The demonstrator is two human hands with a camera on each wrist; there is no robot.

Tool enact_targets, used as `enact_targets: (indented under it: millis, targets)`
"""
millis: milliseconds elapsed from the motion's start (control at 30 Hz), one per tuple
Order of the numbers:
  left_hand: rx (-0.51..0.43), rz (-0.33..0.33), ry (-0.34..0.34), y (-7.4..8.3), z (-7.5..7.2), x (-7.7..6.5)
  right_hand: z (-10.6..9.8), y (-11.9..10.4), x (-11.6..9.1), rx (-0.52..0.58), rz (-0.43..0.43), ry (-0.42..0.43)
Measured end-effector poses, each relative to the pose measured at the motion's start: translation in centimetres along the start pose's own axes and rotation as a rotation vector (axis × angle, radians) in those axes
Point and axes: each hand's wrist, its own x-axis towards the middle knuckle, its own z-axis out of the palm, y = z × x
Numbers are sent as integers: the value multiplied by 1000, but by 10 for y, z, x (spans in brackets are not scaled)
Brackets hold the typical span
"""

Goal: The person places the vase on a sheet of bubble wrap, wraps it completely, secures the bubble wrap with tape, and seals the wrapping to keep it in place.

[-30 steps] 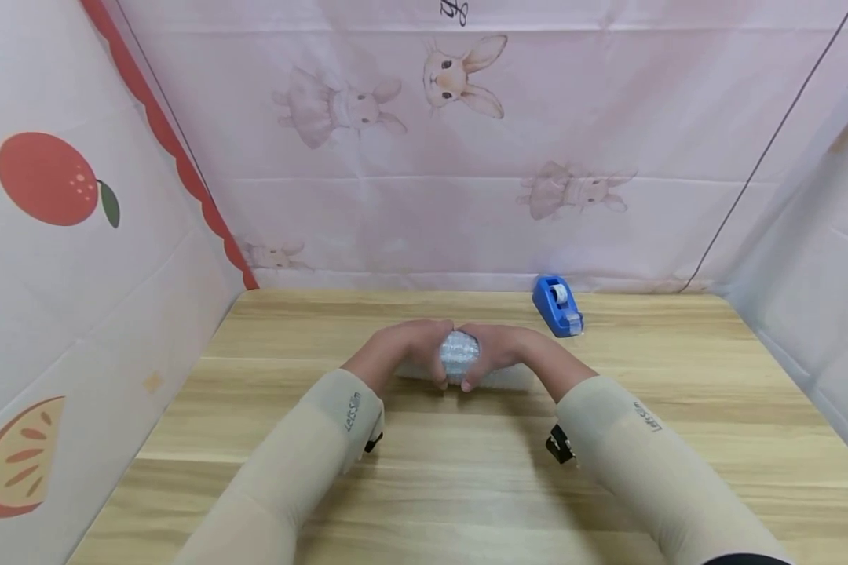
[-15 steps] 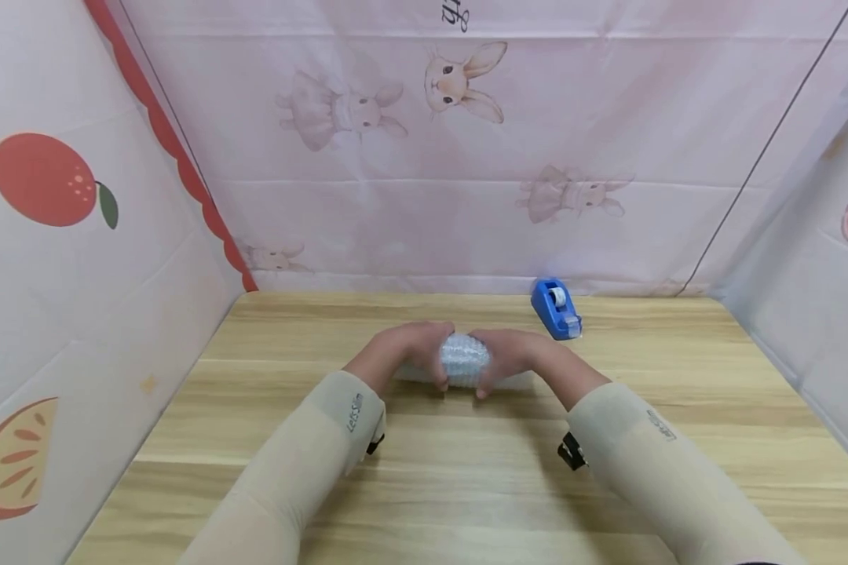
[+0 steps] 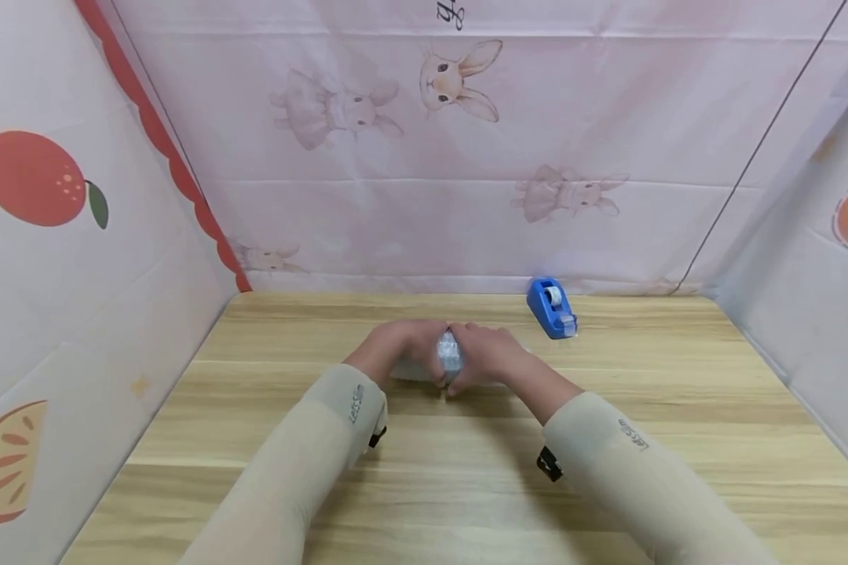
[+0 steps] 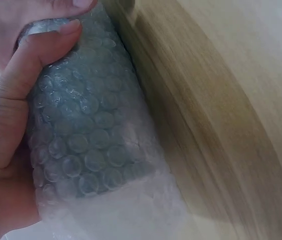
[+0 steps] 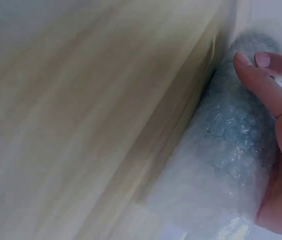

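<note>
A roll of bubble wrap lies across the table, wound around something dark that shows faintly through it in both wrist views. My left hand grips its left part, the thumb laid along the near side of the bubble wrap. Close beside it, my right hand grips the right part, its thumb on the bubble wrap. The two thumbs nearly meet at the middle. Loose, flatter wrap extends past the wrapped core at the ends. Most of the roll is hidden under my hands in the head view.
A blue tape dispenser with a clear tape roll stands behind and to the right of my hands. The wooden table ends at a pink cloth wall at the back, with white cloth walls on both sides.
My right hand shifts slightly right along the bubble wrap, then comes back left against my left hand. The left hand stays in nearly the same place on the roll.
</note>
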Motion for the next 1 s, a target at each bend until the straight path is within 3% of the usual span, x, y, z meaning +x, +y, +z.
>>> enact_targets:
  millis: [333,433,533,667,733,867,1000]
  targets:
    - [-87,42,-17,-19,-9,-10,-7,-10,26,44,-72,-49]
    - [-85,25,32,-19,-7,-13,-7,-9,28,78,-96,-63]
    - [56,-9,141,-12,0,-18,-7,-4,28,134,-121,-81]
    - [361,-36,286,0,15,-22,-7,4,28,189,-141,-122]
    - [460,-42,339,3,24,-22,-8,6,27,198,-135,-150]
    - [527,-69,404,6,36,-23,-10,6,26,188,-116,-198]
    - [493,-105,395,8,38,-22,-15,6,28,204,-113,-267]
